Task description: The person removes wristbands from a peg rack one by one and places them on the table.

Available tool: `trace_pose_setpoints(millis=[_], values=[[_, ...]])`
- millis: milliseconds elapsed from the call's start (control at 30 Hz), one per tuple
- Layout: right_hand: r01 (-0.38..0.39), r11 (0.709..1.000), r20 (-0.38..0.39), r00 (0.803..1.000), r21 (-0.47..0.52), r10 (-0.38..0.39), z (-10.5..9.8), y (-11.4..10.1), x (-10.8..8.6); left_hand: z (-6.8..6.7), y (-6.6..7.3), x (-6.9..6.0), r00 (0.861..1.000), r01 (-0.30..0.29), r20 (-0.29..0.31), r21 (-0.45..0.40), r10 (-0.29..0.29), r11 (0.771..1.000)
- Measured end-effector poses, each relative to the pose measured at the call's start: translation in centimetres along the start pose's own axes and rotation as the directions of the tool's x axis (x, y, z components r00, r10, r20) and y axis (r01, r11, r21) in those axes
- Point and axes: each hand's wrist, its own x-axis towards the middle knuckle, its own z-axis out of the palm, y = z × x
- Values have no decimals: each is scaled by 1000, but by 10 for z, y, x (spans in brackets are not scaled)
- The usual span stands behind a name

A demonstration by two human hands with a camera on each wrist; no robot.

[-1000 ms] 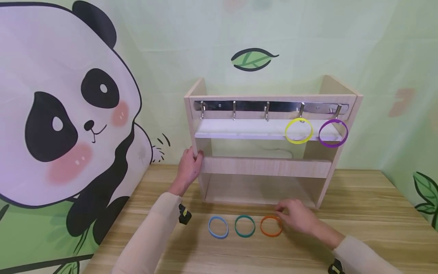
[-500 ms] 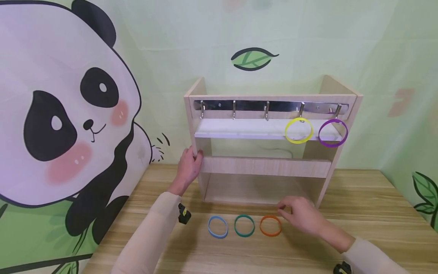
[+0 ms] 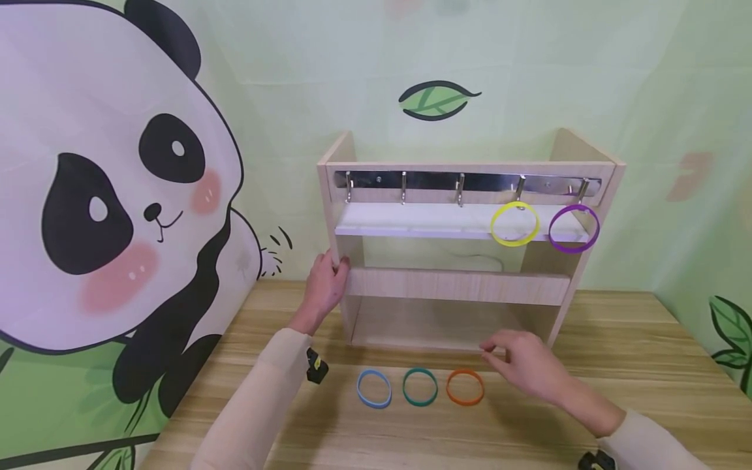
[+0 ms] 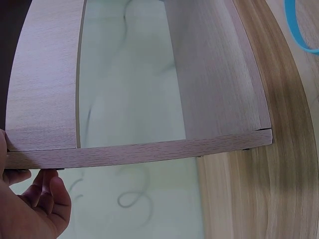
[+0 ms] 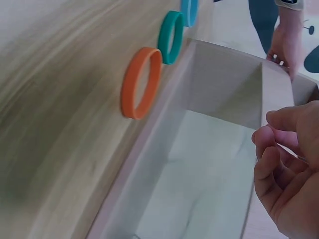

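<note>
My left hand (image 3: 324,287) grips the left side panel of a wooden shelf (image 3: 458,286), its fingers round the panel edge (image 4: 124,155) in the left wrist view. Over the table by the shelf's front right, my right hand (image 3: 529,365) hovers holding nothing, its fingers loosely curled. To its left, an orange band (image 3: 465,403), a green band (image 3: 420,404) and a light blue band (image 3: 375,406) lie in a row on the table. A yellow band (image 3: 515,243) and a purple band (image 3: 574,249) hang from the two rightmost hooks of the metal rail (image 3: 431,181).
The wooden table (image 3: 617,365) extends around the shelf. Three hooks at the left of the rail hold no band. Behind stands a pale green backdrop (image 3: 317,85) with a printed panda (image 3: 82,117) at the left.
My right hand has moved right and slightly up, away from the orange band. My left hand stays on the shelf, and the bands keep their places.
</note>
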Motion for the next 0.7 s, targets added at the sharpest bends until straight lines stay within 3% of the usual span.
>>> trace_pose_setpoints(millis=[333,700], values=[[69,998,-122,990,-1,-69,-16,3,5,0,0,0,1000,4,-5,3,-4,1000],[85,996,-160,984,2,-83,-37,-3,9,1,0,1,1000,-6,-23,20,6,1000]])
